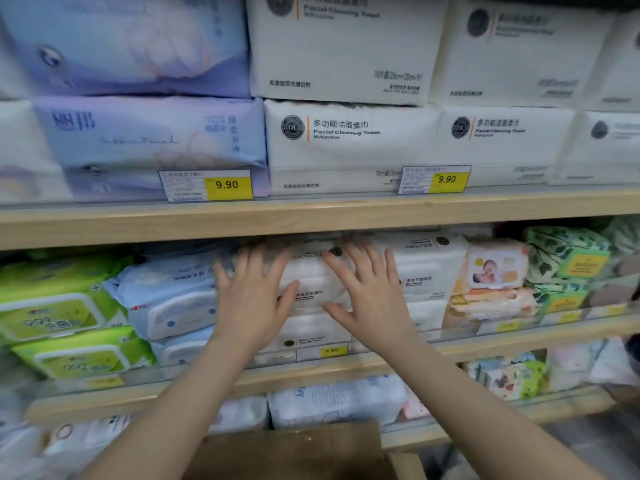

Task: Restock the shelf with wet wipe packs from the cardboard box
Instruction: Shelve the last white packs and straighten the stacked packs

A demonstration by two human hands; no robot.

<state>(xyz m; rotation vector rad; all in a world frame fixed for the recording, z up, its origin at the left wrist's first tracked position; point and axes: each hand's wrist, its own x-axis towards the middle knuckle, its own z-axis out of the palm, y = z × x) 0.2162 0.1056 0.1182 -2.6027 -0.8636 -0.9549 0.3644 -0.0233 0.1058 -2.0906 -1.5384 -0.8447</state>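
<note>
At the bottom, closest to the person, sits the brown cardboard box point(291, 452), just below the middle shelf point(346, 370). Its flap is up, and what is inside cannot be seen.

Two bare arms reach up over the box to the middle shelf. The left hand point(254, 299) and the right hand point(370, 299) lie flat on a white wet wipe pack point(313, 271) that sits on top of a stack on this shelf. The fingers of both hands are spread out straight and press on the front of the pack. They do not curl around it. The left hand is on the pack's left side and the right hand is on its right side.

On the same shelf, left of the white pack, are light blue packs point(173, 299), and further left are green packs point(65, 317). To the right of the white pack are more white packs point(427, 268), then an orange baby pack point(495, 271).

Higher and further back, above the middle shelf, are big white towel packs point(349, 143) and two yellow price tags point(228, 185) that say 9.90.
</note>
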